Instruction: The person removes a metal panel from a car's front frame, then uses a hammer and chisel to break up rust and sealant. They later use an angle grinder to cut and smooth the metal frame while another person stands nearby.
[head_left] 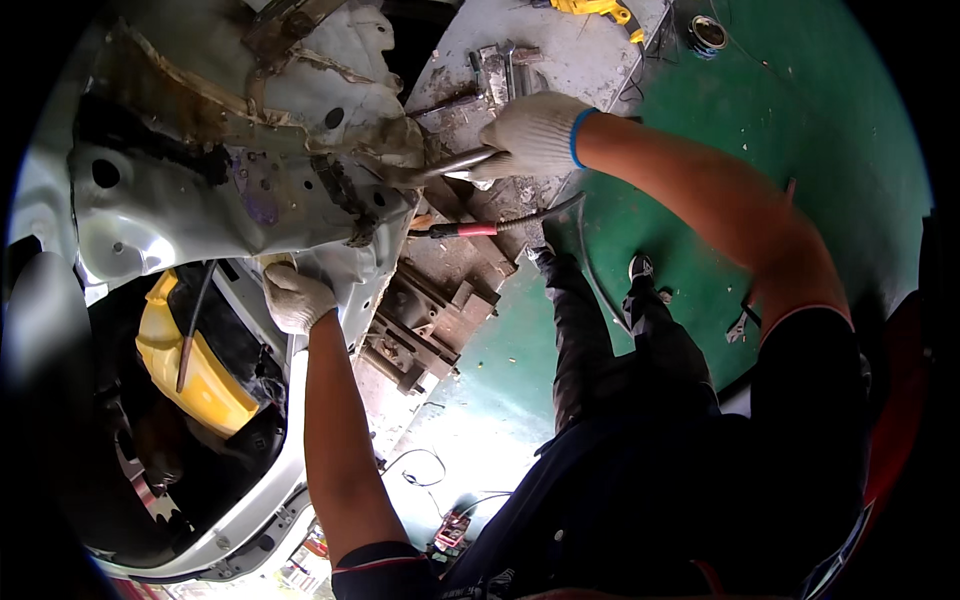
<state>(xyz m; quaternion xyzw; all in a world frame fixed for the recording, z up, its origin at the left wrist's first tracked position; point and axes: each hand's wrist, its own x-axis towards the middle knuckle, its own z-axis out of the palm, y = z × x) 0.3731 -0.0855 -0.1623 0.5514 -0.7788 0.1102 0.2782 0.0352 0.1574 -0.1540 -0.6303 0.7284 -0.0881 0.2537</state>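
My gloved right hand is closed on a metal bar tool, whose far end meets the torn right end of a car body panel. The panel is bare, stained metal with holes and ragged dark strips. My gloved left hand rests at its lower edge, fingers curled over it; the fingertips are partly hidden. Below the panel, a yellow plastic part and a thin dark rod show inside the opening. A hose with a red sleeve lies just below my right hand.
Steel fixture blocks and hand tools lie on the dirty platform beside the car. A yellow power tool, a coil, a pair of pliers and cables surround my legs on the green floor.
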